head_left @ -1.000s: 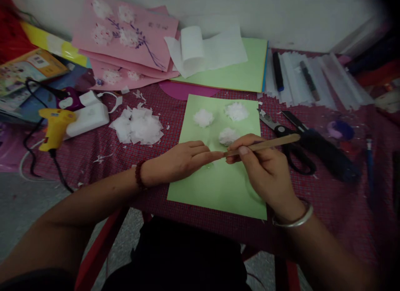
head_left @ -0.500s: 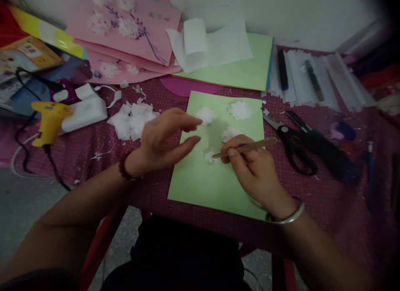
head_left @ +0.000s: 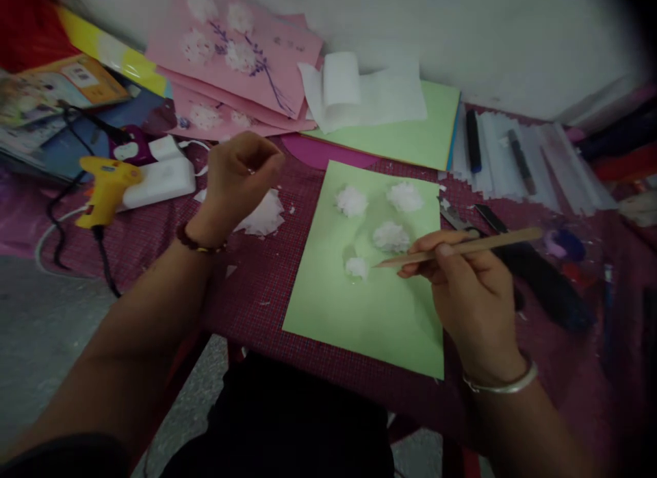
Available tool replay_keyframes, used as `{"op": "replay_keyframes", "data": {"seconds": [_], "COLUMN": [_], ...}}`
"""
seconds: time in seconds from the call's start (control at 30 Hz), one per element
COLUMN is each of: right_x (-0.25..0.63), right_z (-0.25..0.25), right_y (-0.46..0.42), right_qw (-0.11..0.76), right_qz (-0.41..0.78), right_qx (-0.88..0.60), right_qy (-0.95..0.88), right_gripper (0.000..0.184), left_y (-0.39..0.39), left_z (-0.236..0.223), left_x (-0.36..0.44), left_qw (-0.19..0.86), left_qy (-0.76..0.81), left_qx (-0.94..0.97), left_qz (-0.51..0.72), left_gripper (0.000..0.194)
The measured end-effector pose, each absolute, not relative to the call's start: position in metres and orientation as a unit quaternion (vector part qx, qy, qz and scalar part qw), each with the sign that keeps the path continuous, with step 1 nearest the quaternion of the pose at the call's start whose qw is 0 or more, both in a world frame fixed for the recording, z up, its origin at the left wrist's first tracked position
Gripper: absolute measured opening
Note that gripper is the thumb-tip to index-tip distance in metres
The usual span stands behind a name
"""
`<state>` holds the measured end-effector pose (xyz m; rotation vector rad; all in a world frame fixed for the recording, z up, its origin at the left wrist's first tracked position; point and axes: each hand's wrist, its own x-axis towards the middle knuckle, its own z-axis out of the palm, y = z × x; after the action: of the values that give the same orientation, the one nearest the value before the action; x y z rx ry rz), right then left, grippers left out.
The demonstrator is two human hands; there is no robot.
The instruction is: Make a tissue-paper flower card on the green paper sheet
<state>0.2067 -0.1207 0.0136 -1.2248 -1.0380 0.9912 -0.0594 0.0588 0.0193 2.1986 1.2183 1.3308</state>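
My right hand [head_left: 469, 293] grips a tapered wooden stick [head_left: 493, 241] like a pen. Its thin tip points left, just beside a small white paper tuft [head_left: 356, 268] on the light green sheet [head_left: 328, 310]. Three fuller white paper flowers, among them one nearest the stick [head_left: 391, 237], sit higher on that sheet. My left hand [head_left: 241, 173] hovers by the pile of white paper pieces [head_left: 264, 214], partly covering it. Its fingers are curled in with the thumb against them; whatever is between them is hidden.
A yellow glue gun [head_left: 105, 190] lies beside a white power strip [head_left: 161, 180] at left. Pink sheets with paper flowers [head_left: 287, 53], a tissue roll [head_left: 341, 81] and green paper are at the back. Scissors, a black-handled cutter [head_left: 544, 279] and clear strips [head_left: 497, 156] lie right.
My left hand has moved left and up, off the green sheet to the paper pile, and its fingers have closed. My right hand has drawn the stick back rightward from the small tuft.
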Motion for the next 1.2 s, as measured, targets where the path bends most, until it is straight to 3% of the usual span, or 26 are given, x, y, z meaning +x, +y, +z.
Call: {"op": "replay_keyframes", "data": {"seconds": [0.17,0.27,0.4,0.53,0.83,0.93,1.2], "right_x": [0.202,0.199,0.2,0.202,0.203,0.204,0.203], "right_z": [0.01,0.012,0.017,0.017,0.017,0.018,0.02], "right_y": [-0.128,-0.128,-0.127,-0.122,-0.119,-0.12,-0.122], "right_qw": [0.499,0.5,0.527,0.521,0.526,0.527,0.527], "right_qz": [0.365,0.347,0.353,0.345,0.344,0.342,0.344], "right_qx": [-0.573,-0.573,-0.549,-0.566,-0.563,-0.566,-0.561], "right_qy": [-0.537,-0.549,-0.544,-0.538,-0.537,-0.535,-0.539], "right_gripper": [0.016,0.016,0.019,0.018,0.019,0.019,0.019], "left_y": [0.082,0.078,0.044,0.0,-0.016,-0.012,0.002], "left_z": [0.031,0.031,0.031,0.03,-0.001,0.0,0.019], "left_x": [-0.092,-0.091,-0.061,-0.029,0.009,0.009,-0.006], "left_qw": [0.195,0.216,0.253,0.291,0.31,0.35,0.499], "left_qy": [0.513,0.519,0.391,0.21,0.216,0.229,0.357], "left_qx": [0.721,0.733,0.829,0.908,0.904,0.874,0.706], "left_qz": [0.423,0.383,0.311,0.215,0.201,0.245,0.355], "left_gripper": [0.017,0.011,0.006,0.018,0.013,0.004,0.004]}}
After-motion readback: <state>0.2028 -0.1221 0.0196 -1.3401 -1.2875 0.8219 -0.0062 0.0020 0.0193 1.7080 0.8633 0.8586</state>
